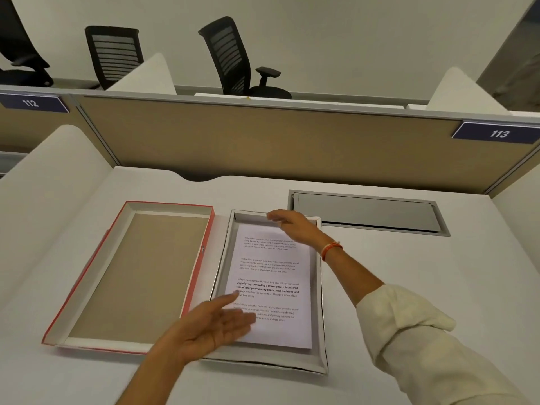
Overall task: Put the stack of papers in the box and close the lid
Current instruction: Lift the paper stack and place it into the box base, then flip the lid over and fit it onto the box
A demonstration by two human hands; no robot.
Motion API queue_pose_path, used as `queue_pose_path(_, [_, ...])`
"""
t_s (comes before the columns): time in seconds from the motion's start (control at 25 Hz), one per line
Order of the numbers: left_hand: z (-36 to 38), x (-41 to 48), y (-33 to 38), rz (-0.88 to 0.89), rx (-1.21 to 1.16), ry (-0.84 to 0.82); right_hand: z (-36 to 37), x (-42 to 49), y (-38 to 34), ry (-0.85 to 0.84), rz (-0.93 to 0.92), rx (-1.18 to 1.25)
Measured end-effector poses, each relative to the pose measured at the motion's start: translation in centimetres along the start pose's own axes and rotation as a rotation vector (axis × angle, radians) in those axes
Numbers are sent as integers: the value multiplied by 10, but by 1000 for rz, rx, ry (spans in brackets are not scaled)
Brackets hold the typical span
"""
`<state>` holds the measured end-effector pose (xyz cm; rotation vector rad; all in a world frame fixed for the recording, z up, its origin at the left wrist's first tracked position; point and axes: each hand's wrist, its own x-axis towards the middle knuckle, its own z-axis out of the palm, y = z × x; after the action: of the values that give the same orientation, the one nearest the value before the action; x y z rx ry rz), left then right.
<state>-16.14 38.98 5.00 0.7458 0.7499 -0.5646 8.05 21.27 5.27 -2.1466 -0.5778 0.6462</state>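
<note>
The first half of the job looked done — the stack of papers [271, 287] already lay flat inside the grey box [320, 317], printed side up, with a margin of box floor showing around it. What was left, by my reckoning, was the closing: the red-edged lid [137, 276] was still thrown open on the counter [409, 287], lying inside-up just to the outside of the left hand [216, 325].

The left hand was spread open, palm up and fingers loose, holding nothing; it hovered over the near left corner of the papers, the fingertips covering a little of the print, though I could not tell whether it touched the sheet. The right hand [289, 225] reached across to the far end of the box, fingers extended and lightly curled over the far wall, with the top edge of the papers directly beneath the palm — it gripped nothing that I could see. The papers ran between the two hands, the lid beyond the left one.
</note>
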Motion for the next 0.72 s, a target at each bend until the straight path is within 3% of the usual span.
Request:
queue_pose_path(0.16, [-33,-13,46,455,166,182,46,-17,-29,60,-27,152])
queue_pose_path(0.32, [-87,-20,83,813,425,498,109,-28,-54,81,34,323])
queue_pose_path(0.52, [-152,-25,105,941,674,860,172,-37,-70,66,102,514])
queue_pose_path(0.72, [-206,-35,104,824,931,1130,223,-42,-75,3,204,476])
